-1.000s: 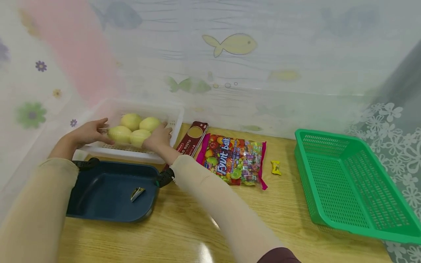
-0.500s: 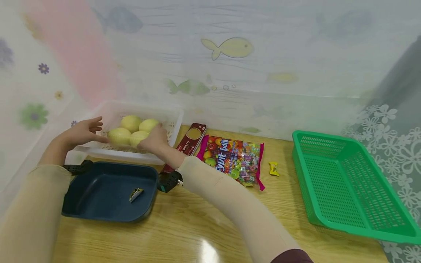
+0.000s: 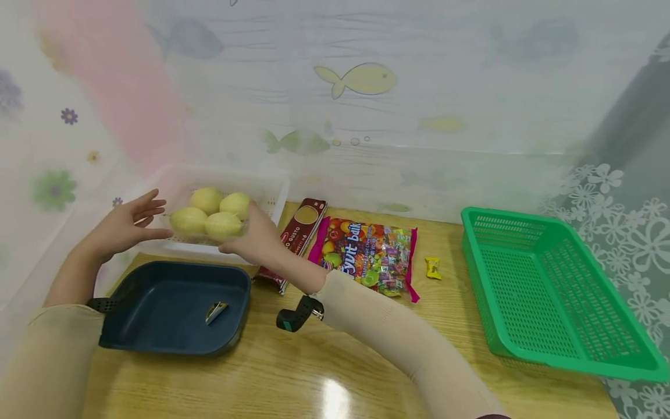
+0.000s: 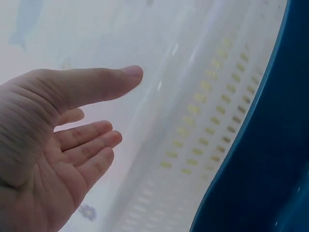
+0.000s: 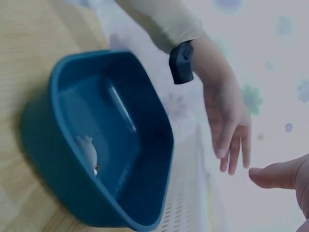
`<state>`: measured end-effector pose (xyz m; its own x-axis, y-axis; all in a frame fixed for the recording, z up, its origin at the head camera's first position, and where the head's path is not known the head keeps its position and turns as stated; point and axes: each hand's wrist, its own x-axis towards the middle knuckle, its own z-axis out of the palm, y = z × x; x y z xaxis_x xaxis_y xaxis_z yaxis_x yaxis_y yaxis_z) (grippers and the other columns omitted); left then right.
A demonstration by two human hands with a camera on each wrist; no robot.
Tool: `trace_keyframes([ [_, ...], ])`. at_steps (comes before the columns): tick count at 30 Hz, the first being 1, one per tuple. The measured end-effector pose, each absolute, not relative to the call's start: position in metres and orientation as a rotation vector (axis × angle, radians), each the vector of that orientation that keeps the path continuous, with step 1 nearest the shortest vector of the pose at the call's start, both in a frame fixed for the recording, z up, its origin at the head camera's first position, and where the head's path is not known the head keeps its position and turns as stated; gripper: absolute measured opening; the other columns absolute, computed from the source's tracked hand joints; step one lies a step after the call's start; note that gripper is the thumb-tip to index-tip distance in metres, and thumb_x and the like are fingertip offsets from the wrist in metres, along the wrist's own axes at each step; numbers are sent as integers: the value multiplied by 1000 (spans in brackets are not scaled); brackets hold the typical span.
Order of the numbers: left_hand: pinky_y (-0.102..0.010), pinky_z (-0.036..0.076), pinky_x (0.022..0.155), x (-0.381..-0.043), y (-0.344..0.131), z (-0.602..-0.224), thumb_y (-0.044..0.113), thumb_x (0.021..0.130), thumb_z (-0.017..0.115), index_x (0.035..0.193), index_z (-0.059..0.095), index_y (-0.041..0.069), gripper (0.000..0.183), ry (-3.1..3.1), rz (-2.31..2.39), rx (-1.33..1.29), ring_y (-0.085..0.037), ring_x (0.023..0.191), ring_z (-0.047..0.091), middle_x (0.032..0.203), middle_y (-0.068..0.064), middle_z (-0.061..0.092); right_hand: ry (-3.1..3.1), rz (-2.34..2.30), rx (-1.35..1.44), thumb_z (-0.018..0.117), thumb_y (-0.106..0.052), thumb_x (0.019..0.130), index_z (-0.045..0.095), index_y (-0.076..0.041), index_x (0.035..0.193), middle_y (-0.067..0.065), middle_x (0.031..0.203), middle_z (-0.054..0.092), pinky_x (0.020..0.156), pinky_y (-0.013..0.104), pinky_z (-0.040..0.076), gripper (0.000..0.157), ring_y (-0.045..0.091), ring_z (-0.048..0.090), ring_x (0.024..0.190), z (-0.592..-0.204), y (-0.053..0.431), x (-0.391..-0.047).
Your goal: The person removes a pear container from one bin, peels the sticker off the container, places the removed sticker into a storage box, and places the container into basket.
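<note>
Several pale yellow lemons (image 3: 223,226) sit bunched together, with what looks like clear film about them, in a white slotted basket (image 3: 196,250) at the back left. My left hand (image 3: 123,227) is at the basket's left side, thumb and fingers spread, holding nothing. In the left wrist view the left palm (image 4: 63,154) faces the basket wall. My right hand (image 3: 262,235) is at the right side of the lemons, its thumb stretched apart below the front lemon. In the right wrist view only its thumb (image 5: 277,174) and part of the hand show; the right fingertips are partly hidden in the head view.
A dark blue bin (image 3: 173,343) with a small wrapped piece (image 3: 216,312) inside stands in front of the basket. To the right lie a dark red spaghetti pack (image 3: 298,230), a candy bag (image 3: 366,253), one yellow candy (image 3: 432,267) and a green basket (image 3: 502,326).
Both hands have drawn back from the lemons, the left hand leftward and the right hand to the right and nearer. The lemons stay in the white basket.
</note>
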<state>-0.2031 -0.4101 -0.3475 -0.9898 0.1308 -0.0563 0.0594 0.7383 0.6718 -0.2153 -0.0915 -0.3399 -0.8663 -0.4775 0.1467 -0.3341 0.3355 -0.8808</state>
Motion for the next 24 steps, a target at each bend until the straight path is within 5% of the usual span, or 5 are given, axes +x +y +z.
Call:
trace_keyframes([
  [3, 7, 26, 97, -194, -400, -345, 29, 100, 78, 172, -4, 21, 110, 2895, 1057, 181, -53, 154, 26, 172, -27, 23, 2423, -1552, -760, 92, -14, 82, 38, -15, 164, 6, 152, 57, 106, 32, 51, 98, 22, 58, 136, -339, -78, -207],
  [7, 8, 25, 95, -180, -386, -343, 28, 98, 79, 172, 1, 22, 108, 2970, 1026, 243, -50, 153, 32, 170, -26, 30, 2356, -1529, -728, 88, -20, 88, 21, -17, 171, 7, 170, 39, 106, 33, 53, 106, 26, 50, 147, -343, -58, -195],
  [10, 6, 29, 98, -170, -376, -346, 24, 99, 79, 172, 7, 23, 104, 2995, 1080, 294, -15, 156, 38, 168, -25, 35, 2350, -1512, -795, 87, -23, 90, 20, -13, 171, 9, 171, 36, 104, 31, 54, 105, 29, 51, 147, -352, -42, -187],
  [14, 5, 31, 99, -159, -359, -349, 21, 100, 78, 172, 13, 25, 98, 3018, 1160, 392, 27, 129, 35, 164, -26, 42, 2449, -1411, -947, 86, -30, 91, 22, -9, 170, 13, 169, 39, 114, 37, 49, 104, 29, 51, 147, -367, -23, -177],
  [24, 1, 36, 99, -131, -307, -356, 10, 97, 79, 167, 37, 25, 83, 3047, 1242, 619, 21, 131, 43, 152, -20, 58, 2347, -1588, -892, 87, -24, 90, 30, -14, 169, 11, 158, 54, 111, 45, 52, 97, 29, 53, 144, -393, 25, -155],
])
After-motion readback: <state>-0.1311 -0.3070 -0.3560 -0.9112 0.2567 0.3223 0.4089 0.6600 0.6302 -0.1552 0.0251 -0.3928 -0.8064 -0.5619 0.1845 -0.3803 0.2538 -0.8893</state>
